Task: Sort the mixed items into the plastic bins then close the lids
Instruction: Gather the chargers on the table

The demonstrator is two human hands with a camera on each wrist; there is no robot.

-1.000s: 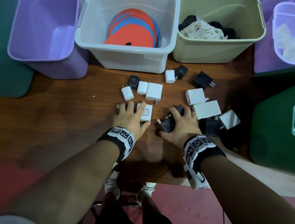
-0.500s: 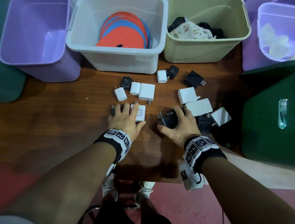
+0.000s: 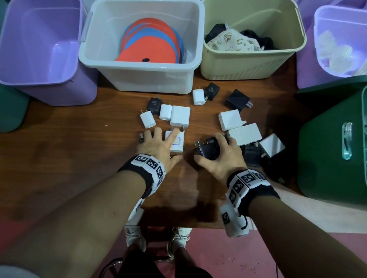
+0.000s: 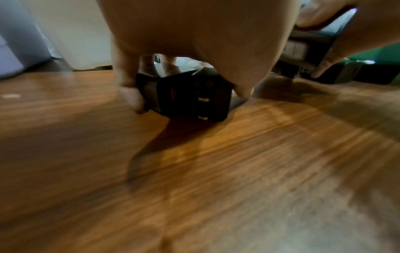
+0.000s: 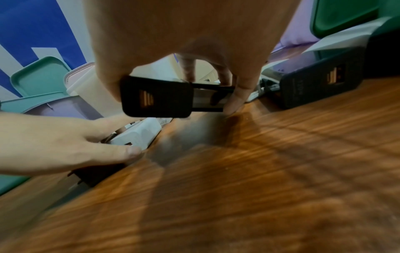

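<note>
Several white and black chargers lie on the wooden table (image 3: 55,168). My left hand (image 3: 160,144) covers two of them. Its thumb and index finger pinch a white charger with a blue outline (image 3: 178,143) (image 5: 138,137). Its other fingers curl round a small black charger (image 4: 192,97) under the palm. My right hand (image 3: 223,153) grips a black charger (image 3: 208,149) (image 5: 156,97) between thumb and fingers, just off the wood. An empty purple bin (image 3: 37,47) stands at the back left.
Behind the chargers stand a clear bin (image 3: 139,78) holding red and blue discs and a beige bin (image 3: 235,66) holding cloth. A green bin (image 3: 321,158) and a second purple bin (image 3: 358,26) are on the right. Loose chargers (image 3: 179,116) (image 3: 244,133) lie beyond my fingers.
Both hands stay over the same chargers and their fingers have curled closer round them. The head view has shifted a little.
</note>
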